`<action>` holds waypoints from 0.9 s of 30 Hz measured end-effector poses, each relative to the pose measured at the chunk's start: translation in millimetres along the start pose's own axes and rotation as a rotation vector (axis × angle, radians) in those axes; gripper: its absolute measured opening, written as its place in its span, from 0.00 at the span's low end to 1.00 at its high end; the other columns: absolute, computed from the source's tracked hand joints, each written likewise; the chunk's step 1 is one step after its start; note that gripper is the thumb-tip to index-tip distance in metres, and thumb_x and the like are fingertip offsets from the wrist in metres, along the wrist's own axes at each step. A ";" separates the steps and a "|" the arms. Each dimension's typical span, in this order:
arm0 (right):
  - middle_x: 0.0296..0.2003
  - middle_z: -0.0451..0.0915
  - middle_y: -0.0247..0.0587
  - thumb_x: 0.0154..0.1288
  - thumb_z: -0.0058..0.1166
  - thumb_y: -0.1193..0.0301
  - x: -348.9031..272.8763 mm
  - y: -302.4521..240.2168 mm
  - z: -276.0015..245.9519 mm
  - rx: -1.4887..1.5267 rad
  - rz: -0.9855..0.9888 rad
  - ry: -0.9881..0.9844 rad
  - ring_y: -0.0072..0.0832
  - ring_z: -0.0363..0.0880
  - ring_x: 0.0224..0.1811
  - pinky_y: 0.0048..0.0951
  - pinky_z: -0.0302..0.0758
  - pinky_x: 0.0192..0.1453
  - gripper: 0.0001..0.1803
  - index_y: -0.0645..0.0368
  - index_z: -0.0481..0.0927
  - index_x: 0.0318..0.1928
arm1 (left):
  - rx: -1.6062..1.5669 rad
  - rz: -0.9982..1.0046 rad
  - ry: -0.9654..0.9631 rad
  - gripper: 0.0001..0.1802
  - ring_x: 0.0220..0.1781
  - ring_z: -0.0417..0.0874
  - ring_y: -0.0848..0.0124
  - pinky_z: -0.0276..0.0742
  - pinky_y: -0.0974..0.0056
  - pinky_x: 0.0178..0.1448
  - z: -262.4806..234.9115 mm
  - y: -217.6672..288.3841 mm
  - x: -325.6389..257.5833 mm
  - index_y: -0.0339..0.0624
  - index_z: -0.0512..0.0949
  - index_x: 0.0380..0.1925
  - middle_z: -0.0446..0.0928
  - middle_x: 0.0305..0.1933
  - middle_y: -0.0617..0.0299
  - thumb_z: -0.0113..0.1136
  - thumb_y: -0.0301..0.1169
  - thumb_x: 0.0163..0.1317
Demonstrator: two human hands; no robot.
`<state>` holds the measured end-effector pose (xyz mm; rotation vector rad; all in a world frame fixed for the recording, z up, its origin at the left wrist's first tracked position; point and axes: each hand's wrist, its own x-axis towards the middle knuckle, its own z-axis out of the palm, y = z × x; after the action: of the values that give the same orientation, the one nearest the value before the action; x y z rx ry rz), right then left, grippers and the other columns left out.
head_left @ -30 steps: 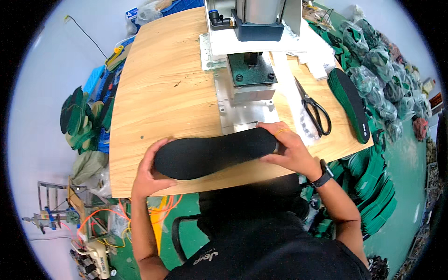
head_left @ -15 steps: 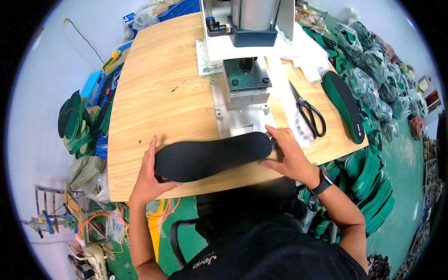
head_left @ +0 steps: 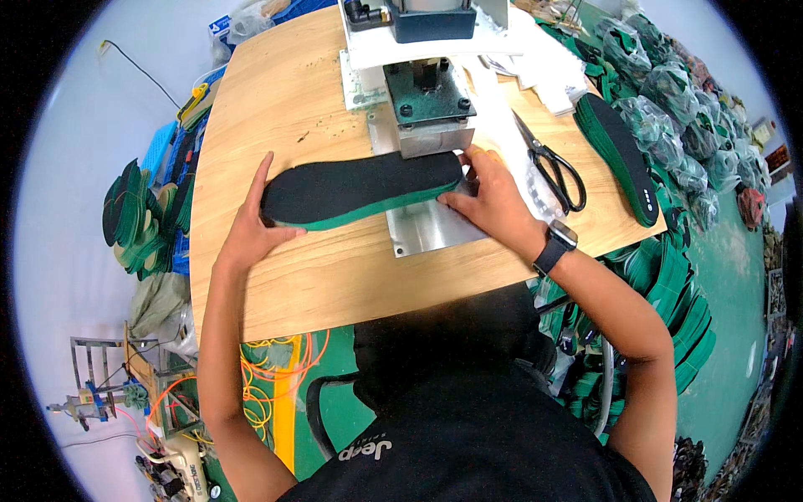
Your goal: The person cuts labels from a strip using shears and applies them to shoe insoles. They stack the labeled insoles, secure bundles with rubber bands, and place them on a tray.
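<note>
A black-topped insole stack (head_left: 351,191) with green edges lies crosswise between my hands. My left hand (head_left: 249,230) holds its left end, thumb along the near edge and fingers along the far side. My right hand (head_left: 499,199) grips the right end between thumb and fingers. That right part sits over the metal base plate (head_left: 435,230), its far edge close against or just under the press's metal block (head_left: 437,138). I cannot tell whether the block touches it.
Black-handled scissors (head_left: 552,171) lie right of the press. Another green-edged insole stack (head_left: 617,159) rests at the table's (head_left: 293,293) right edge. Green insoles (head_left: 669,309) are heaped below on the right, with filled plastic bags (head_left: 669,109) beyond. More insoles (head_left: 134,217) stand at the left.
Both hands have carried the insole stack away from my body, up to the press block. It has tilted so its green near edge shows, and my view has shifted slightly.
</note>
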<state>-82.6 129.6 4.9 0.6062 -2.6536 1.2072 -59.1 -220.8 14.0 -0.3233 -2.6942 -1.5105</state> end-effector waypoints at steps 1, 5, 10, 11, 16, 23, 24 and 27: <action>0.35 0.75 0.51 0.44 0.68 0.71 1.2 3.1 1.9 0.020 0.023 0.020 0.46 0.71 0.39 0.39 0.70 0.44 0.30 0.65 0.70 0.49 | -0.018 -0.019 0.007 0.66 0.59 0.73 0.63 0.69 0.63 0.62 1.2 -0.4 2.6 0.52 0.48 0.71 0.71 0.58 0.53 0.73 0.17 0.28; 0.30 0.76 0.48 0.43 0.68 0.70 5.0 9.5 4.6 -0.055 -0.119 0.141 0.45 0.69 0.39 0.40 0.69 0.44 0.25 0.65 0.75 0.43 | -0.021 0.008 0.027 0.69 0.60 0.72 0.60 0.70 0.62 0.62 5.4 -1.9 7.4 0.55 0.41 0.72 0.70 0.57 0.48 0.75 0.19 0.30; 0.32 0.77 0.48 0.42 0.69 0.70 9.2 12.5 7.2 -0.144 -0.178 0.199 0.46 0.69 0.41 0.40 0.70 0.45 0.27 0.65 0.74 0.46 | -0.059 0.010 0.024 0.72 0.59 0.72 0.58 0.68 0.60 0.64 4.1 -2.2 8.7 0.57 0.36 0.72 0.70 0.56 0.46 0.76 0.19 0.30; 0.33 0.77 0.49 0.42 0.69 0.70 9.4 12.3 7.5 -0.133 -0.177 0.205 0.46 0.69 0.41 0.40 0.70 0.45 0.28 0.65 0.74 0.46 | -0.064 0.005 0.011 0.72 0.59 0.72 0.58 0.67 0.60 0.64 2.9 -1.1 9.5 0.58 0.36 0.72 0.70 0.56 0.45 0.76 0.20 0.30; 0.36 0.77 0.51 0.44 0.68 0.71 8.0 13.2 5.8 -0.021 -0.049 0.110 0.47 0.70 0.43 0.41 0.70 0.47 0.30 0.67 0.73 0.49 | 0.005 0.082 0.038 0.73 0.62 0.69 0.58 0.64 0.59 0.65 4.7 -7.0 12.9 0.55 0.35 0.72 0.67 0.59 0.45 0.78 0.27 0.30; 0.42 0.74 0.53 0.49 0.64 0.69 -19.0 0.4 -43.1 -0.279 -0.240 0.325 0.47 0.70 0.45 0.41 0.68 0.51 0.31 0.69 0.68 0.52 | -0.077 0.336 0.422 0.53 0.58 0.69 0.64 0.64 0.62 0.61 -3.7 -9.4 -18.0 0.48 0.50 0.69 0.67 0.60 0.51 0.72 0.36 0.45; 0.43 0.74 0.53 0.50 0.64 0.68 -22.9 -1.5 -59.2 -0.393 -0.212 0.366 0.47 0.69 0.46 0.41 0.68 0.51 0.31 0.69 0.67 0.52 | -0.048 0.360 0.510 0.46 0.56 0.71 0.66 0.66 0.63 0.58 -5.4 -0.8 -25.1 0.46 0.55 0.67 0.69 0.58 0.53 0.70 0.36 0.49; 0.28 0.76 0.45 0.53 0.62 0.66 -15.7 14.1 -80.5 -0.590 0.003 0.173 0.40 0.74 0.32 0.37 0.71 0.37 0.17 0.65 0.76 0.38 | -0.163 0.007 0.279 0.21 0.44 0.75 0.74 0.71 0.68 0.47 12.2 21.9 -50.8 0.41 0.73 0.52 0.76 0.47 0.59 0.61 0.31 0.59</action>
<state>-75.9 203.0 43.5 0.3721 -2.6586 0.4014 -4.3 -207.7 19.3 -0.1149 -2.3626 -1.6394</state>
